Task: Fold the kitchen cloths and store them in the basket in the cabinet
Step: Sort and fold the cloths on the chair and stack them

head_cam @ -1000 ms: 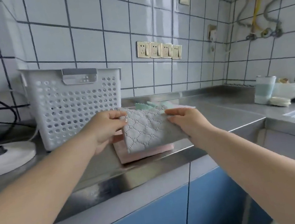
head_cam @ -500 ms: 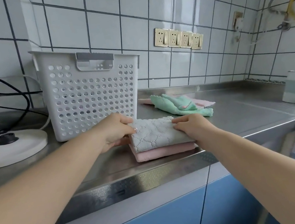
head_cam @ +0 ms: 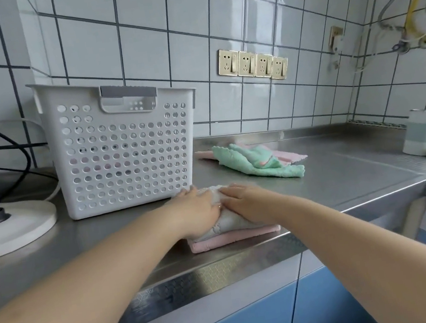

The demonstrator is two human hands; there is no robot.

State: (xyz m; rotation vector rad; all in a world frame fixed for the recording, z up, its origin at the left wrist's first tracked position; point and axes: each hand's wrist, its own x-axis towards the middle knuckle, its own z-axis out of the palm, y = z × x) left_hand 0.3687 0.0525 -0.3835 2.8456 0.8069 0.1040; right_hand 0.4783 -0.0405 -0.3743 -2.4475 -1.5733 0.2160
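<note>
At the far left a white round appliance base sits on the steel counter, with dark cables running along the tiled wall behind it. Just right of it stands the white perforated basket, upright on the counter, its grey handle facing the camera; something pink shows faintly through its holes.

In front of the basket's right corner, near the counter edge, the folded grey cloth lies on top of a folded pink cloth. A second ago the grey cloth was held up in the air between both hands; half a second ago it had just come down on the pink one, pinched at its sides. Now the left hand lies flat on the left part of the grey cloth, fingers extended and pressing down, and the right hand lies flat beside it on the right part, fingers likewise straight; neither hand grips anything.

Farther right and back, a rumpled green cloth lies unfolded over a pink cloth, well apart from the stack. At the far right stands a pale cup.
</note>
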